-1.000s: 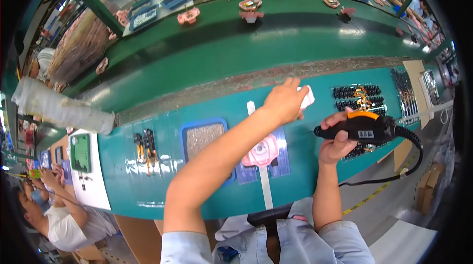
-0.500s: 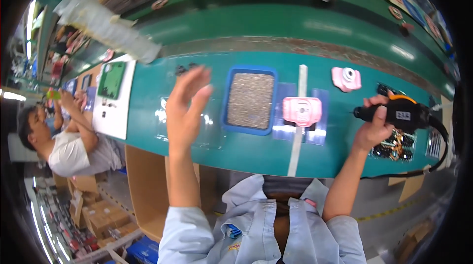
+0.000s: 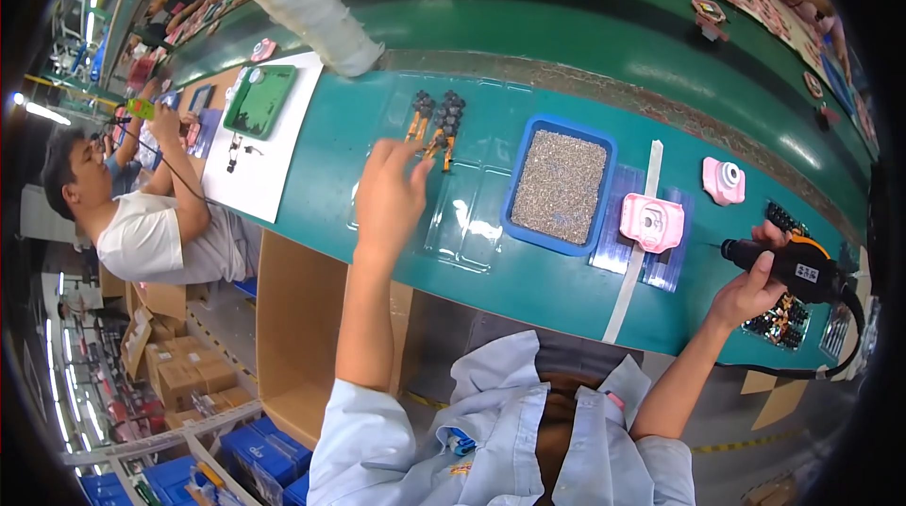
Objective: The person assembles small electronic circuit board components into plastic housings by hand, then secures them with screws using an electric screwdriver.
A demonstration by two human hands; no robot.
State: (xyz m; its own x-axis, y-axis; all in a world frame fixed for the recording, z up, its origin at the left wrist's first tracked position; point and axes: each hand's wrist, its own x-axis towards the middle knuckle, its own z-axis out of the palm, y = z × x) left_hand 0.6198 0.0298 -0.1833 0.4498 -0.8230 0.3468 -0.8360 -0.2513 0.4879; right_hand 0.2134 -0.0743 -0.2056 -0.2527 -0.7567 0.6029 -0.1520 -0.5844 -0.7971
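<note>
My left hand point(image 3: 389, 194) hovers over the left of the table, its fingers and thumb apart and nothing visible between them. Just beyond its fingertips lie small black camera modules with orange flex cables point(image 3: 445, 121), in a clear plastic tray point(image 3: 472, 223). At the right, my right hand point(image 3: 750, 294) grips a black electric screwdriver point(image 3: 797, 268) with an orange strip, its bit pointing left. Between the hands sits a pink toy camera shell point(image 3: 651, 222) on a clear film over the table. A blue tray point(image 3: 512, 213) full of tiny screws stands left of the shell.
Another pink camera point(image 3: 723, 181) with a white lens stands at the back right. Black modules point(image 3: 783, 319) lie below the screwdriver, whose cable point(image 3: 857, 327) loops there. A green belt point(image 3: 528, 34) with pink parts runs behind. A co-worker point(image 3: 142, 213) sits left beside a green tray point(image 3: 260, 102).
The view has swung left, so the table's things appear farther right. Relative to the table, my left hand has moved left by the modules. My right hand keeps hold of the screwdriver.
</note>
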